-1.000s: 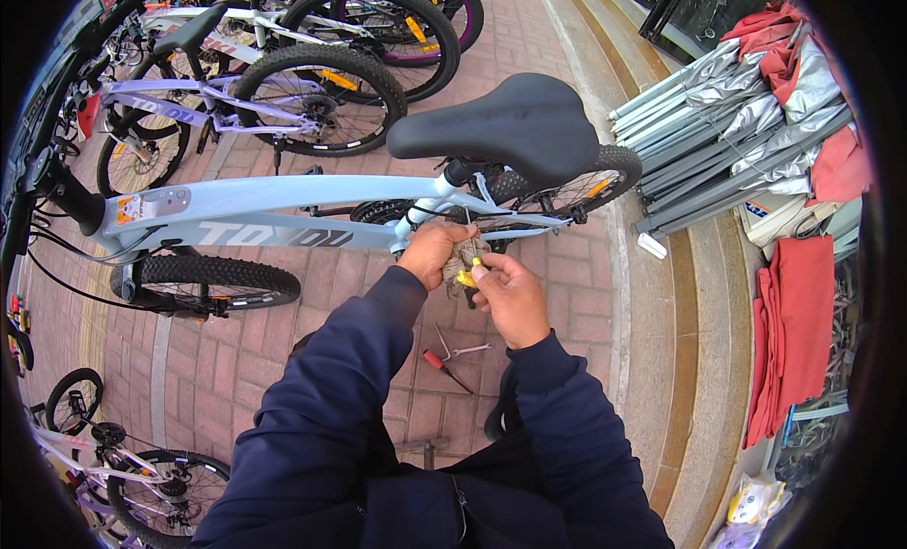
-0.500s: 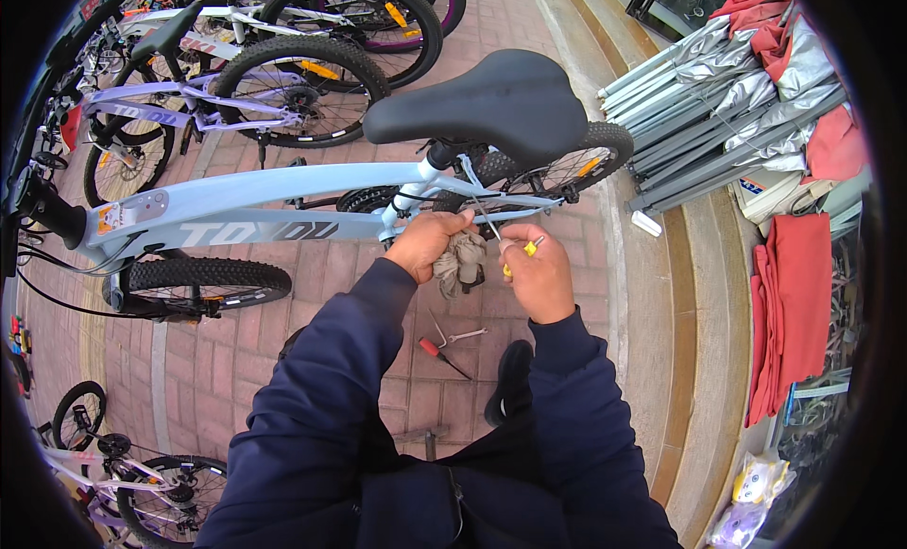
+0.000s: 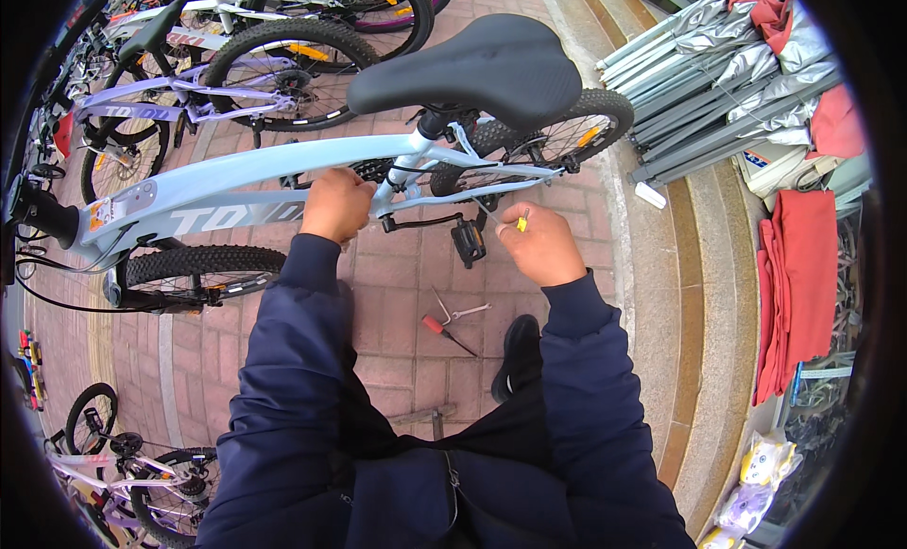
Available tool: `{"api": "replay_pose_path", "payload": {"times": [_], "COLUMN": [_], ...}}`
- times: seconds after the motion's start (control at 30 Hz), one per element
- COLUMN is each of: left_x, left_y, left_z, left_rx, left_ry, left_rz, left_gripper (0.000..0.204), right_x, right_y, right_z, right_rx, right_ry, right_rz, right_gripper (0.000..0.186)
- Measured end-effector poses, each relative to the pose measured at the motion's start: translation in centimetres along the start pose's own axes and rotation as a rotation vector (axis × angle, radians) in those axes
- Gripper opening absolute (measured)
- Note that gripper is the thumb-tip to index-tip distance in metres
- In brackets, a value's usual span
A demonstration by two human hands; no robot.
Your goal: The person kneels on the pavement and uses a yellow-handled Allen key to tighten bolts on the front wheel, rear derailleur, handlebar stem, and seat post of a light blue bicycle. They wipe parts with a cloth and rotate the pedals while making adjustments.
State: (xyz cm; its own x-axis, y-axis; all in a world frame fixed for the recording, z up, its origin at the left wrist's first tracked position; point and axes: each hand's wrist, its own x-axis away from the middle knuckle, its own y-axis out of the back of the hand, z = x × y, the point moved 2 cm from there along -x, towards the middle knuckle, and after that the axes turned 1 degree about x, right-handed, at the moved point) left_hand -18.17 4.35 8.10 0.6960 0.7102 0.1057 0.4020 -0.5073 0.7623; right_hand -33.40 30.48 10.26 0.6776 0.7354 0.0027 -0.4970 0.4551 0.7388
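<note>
A light blue bicycle (image 3: 283, 163) with a black saddle (image 3: 472, 72) stands across in front of me. My left hand (image 3: 335, 206) is at its lower frame tube, fingers curled in; whatever lies inside them is hidden. Right of the crank, my right hand (image 3: 543, 245) grips a yellow-handled tool (image 3: 521, 225). One thin metal rod of the tool points up and left toward the rear frame, and a short metal end sticks out above the yellow part. The black pedal (image 3: 468, 242) hangs between my hands, apart from both.
On the brick paving lie a red-handled screwdriver (image 3: 436, 326) and a wrench (image 3: 470, 312), near my shoe (image 3: 517, 355). More bicycles (image 3: 283, 77) crowd the upper left. Stone steps (image 3: 694, 294), folded canopy poles (image 3: 718, 95) and red cloth (image 3: 798, 284) line the right side.
My left hand has moved left from the pedal to the frame tube. The grey-beige rag beside the pedal is out of sight. My right hand has shifted slightly right, still gripping the tool.
</note>
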Motion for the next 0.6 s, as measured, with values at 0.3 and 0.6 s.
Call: {"api": "replay_pose_path", "payload": {"times": [0.3, 0.6], "left_x": [1.6, 1.4], "left_y": [-0.8, -1.8], "left_z": [-0.3, -1.8], "left_rx": [0.117, 0.975], "left_ry": [-0.122, 0.047], "left_rz": [0.119, 0.205], "left_gripper": [0.032, 0.024], "right_x": [0.4, 1.1], "right_y": [-2.9, -4.2], "right_z": [3.9, 5.5], "right_rx": [-0.174, -0.367], "right_ry": [0.084, 0.086], "right_rz": [0.073, 0.03], "right_gripper": [0.027, 0.022]}}
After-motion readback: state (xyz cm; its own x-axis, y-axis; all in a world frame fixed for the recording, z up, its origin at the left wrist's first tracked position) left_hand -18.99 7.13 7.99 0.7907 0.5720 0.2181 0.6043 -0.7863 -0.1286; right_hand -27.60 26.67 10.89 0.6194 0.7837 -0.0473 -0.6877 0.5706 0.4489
